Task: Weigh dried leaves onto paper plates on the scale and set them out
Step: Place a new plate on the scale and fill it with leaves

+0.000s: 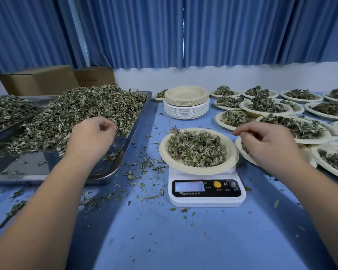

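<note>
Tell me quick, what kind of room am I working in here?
Probably a makeshift sorting or packing workroom. The clues are a steel tray heaped with dried leaves, a small digital scale, and rows of filled paper plates set out on a blue table.

One scale (206, 199), two trays (47, 168), over a dozen filled plates (199, 170)

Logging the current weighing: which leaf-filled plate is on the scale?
The front-centre plate, resting on the white scale; the other filled plates lie on the blue table.
</note>
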Motion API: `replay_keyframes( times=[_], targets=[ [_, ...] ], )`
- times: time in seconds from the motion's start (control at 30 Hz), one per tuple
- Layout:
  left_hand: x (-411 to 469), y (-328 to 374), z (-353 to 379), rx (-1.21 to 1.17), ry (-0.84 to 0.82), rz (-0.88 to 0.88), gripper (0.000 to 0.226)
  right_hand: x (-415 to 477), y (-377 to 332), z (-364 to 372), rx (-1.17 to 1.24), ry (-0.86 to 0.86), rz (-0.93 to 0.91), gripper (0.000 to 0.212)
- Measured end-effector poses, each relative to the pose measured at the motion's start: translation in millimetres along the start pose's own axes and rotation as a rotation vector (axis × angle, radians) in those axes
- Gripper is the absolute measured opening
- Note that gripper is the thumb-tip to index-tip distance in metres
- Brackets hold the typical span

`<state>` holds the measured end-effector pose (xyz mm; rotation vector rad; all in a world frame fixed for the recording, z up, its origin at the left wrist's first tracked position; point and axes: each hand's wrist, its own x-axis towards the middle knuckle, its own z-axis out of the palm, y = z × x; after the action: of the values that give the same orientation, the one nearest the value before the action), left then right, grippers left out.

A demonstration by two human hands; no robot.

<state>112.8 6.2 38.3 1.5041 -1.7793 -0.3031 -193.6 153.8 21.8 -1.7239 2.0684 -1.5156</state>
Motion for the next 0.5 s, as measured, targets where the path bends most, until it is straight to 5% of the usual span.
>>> replay_keyframes(
  times=[0.3, 0.5],
  targets=[
    [-4, 4, 5, 0.104, -0.062, 0.013, 0.018, 1, 0, 0, -0.004, -0.013, 0.014, 0.034],
    [-26, 30, 24, -0.112, -0.049, 0.210, 0.012, 4, 3, 3, -0.068, -0.035, 0.082, 0.030]
  ],
)
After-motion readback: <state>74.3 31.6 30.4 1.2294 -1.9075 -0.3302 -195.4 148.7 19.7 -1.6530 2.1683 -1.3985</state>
